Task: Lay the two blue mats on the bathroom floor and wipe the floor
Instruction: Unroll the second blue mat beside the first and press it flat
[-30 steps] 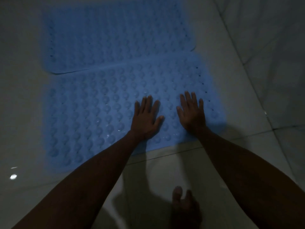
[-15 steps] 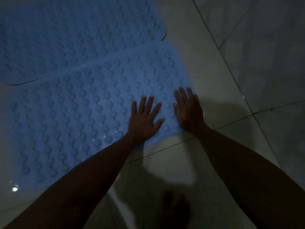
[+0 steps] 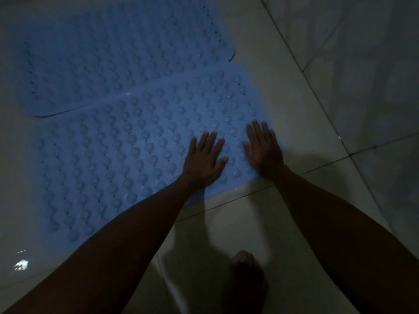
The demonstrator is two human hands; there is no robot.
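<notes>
Both hands lie flat, fingers spread: the left hand [image 3: 204, 158] and right hand [image 3: 263, 148] press the near mat [image 3: 127, 155] at its right end, likely seating it on the floor [image 3: 294, 91]; the far mat [image 3: 113, 53] adjoins it beyond.

Two blue mats lie on the tiled floor [image 3: 294, 109]: the far mat [image 3: 113, 53] to the left and the near mat [image 3: 136, 150] beside it. Two hands rest flat on the near mat's right end, the left hand [image 3: 204, 162] and the right hand [image 3: 264, 150]. One bare foot [image 3: 246, 275] shows nearest.
</notes>
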